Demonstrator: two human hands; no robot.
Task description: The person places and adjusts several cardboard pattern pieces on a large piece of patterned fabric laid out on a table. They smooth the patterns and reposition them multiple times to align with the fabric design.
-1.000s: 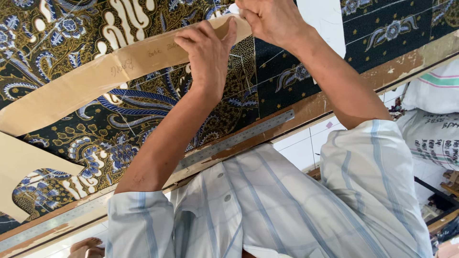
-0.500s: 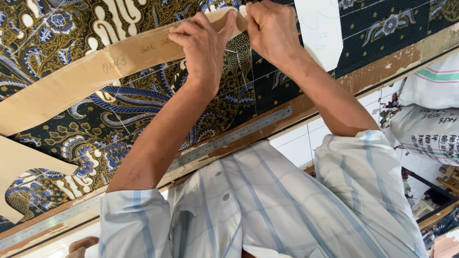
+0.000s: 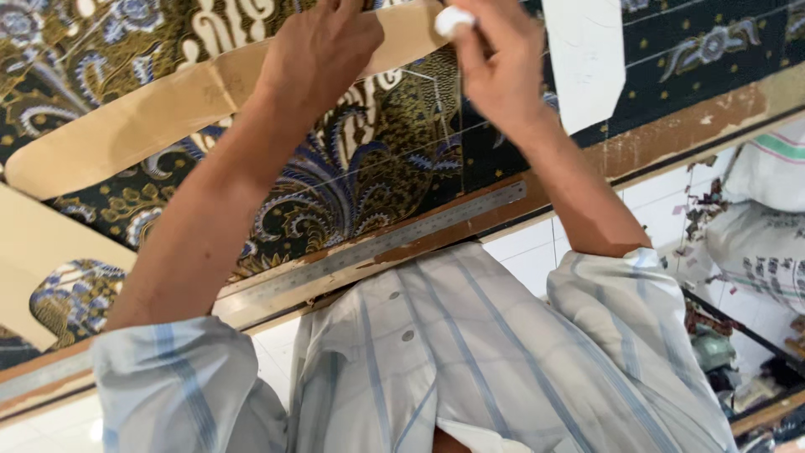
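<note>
**Hand positions.** The left hand [image 3: 323, 59] lies palm-down on the curved tan card template [image 3: 142, 126], fingers spread and pressing it flat on the patterned dark fabric [image 3: 360, 176]. The right hand [image 3: 499, 80] pinches a small white chalk piece [image 3: 453, 20] between thumb and fingertips, closed on it at the template's upper edge.

**Procedure.** The work appears to be marking along the template edge.
1. Hold pressure close to the chalk, so the card cannot creep.
2. Run the chalk against the card edge at a steady angle.

**Edges and clearance.**
- 1 white paper piece [image 3: 583, 63] lies just right of the right hand and limits travel that way.
- The steel ruler [image 3: 377, 247] lies along the wooden table edge [image 3: 688, 126], near the body and apart from both hands.
- A second tan card [image 3: 33, 252] lies at the far left.
- Leftward along the template there is open room.
</note>
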